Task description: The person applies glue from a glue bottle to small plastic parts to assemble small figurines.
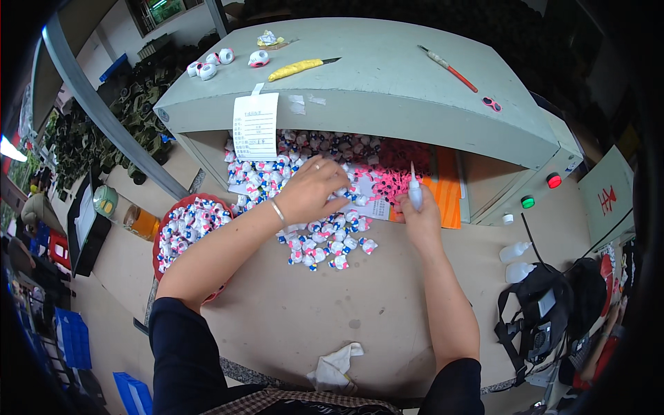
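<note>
My left hand (312, 189) reaches over a heap of small white figurines (325, 243) with blue and pink parts, on the table at the shelf's opening. Its thumb stands apart from the bent fingers, and nothing shows between them. In my right hand (423, 216) is a small glue bottle (415, 194) with a thin pointed tip facing up. The fingertips of that hand are beside a spread of small pink pieces with dark spots (394, 181). More white figurines (263, 176) fill the left part of the space under the shelf.
A red basket (156, 266) of figurines stands left. On the grey shelf (387, 62) lie a yellow-handled knife (296, 69), a red-handled brush (453, 72) and white round pieces (207, 69). A rag (335, 366) lies near the front edge; bottles (514, 252) and a black bag (539, 311) are right.
</note>
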A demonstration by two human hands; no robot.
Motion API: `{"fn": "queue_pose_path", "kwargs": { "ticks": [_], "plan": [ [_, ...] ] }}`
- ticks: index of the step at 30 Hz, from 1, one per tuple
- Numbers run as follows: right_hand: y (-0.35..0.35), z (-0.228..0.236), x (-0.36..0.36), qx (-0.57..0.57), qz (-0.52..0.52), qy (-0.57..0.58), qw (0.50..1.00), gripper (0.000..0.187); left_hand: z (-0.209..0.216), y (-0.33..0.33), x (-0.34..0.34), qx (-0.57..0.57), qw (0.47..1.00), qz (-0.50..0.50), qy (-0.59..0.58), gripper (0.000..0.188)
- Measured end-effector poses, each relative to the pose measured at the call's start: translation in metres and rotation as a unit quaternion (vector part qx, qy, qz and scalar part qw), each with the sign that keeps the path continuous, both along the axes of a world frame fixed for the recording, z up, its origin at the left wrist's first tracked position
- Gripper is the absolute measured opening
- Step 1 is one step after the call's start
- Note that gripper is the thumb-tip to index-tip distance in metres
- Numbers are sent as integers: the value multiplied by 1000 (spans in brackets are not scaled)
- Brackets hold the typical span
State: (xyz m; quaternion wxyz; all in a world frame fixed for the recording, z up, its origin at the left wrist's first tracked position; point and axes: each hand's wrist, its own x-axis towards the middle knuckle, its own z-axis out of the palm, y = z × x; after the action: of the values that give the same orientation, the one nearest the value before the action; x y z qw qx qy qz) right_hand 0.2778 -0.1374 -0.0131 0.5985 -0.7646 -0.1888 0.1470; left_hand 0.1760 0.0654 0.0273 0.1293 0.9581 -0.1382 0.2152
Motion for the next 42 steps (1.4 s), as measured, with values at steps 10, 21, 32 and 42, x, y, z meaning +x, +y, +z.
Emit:
{"fn": "queue_pose_path", "kwargs": {
  "ticks": [10, 21, 32, 42],
  "plan": [
    [-6, -4, -7, 37, 9, 42, 998, 20, -7, -21, 73, -39, 967, 108, 227, 24],
    [-17, -17, -21, -56, 127, -10, 990, 26, -11, -9, 8, 13, 989, -125, 78, 5],
    [-19, -16, -31, -49, 110, 30, 992, 21, -24, -42, 10, 240, 962, -32, 125, 10],
    [-24, -15, -29, 16, 71, 56, 996, 20, -40, -60, -9, 160, 987, 4, 1, 10]
  ]
}}
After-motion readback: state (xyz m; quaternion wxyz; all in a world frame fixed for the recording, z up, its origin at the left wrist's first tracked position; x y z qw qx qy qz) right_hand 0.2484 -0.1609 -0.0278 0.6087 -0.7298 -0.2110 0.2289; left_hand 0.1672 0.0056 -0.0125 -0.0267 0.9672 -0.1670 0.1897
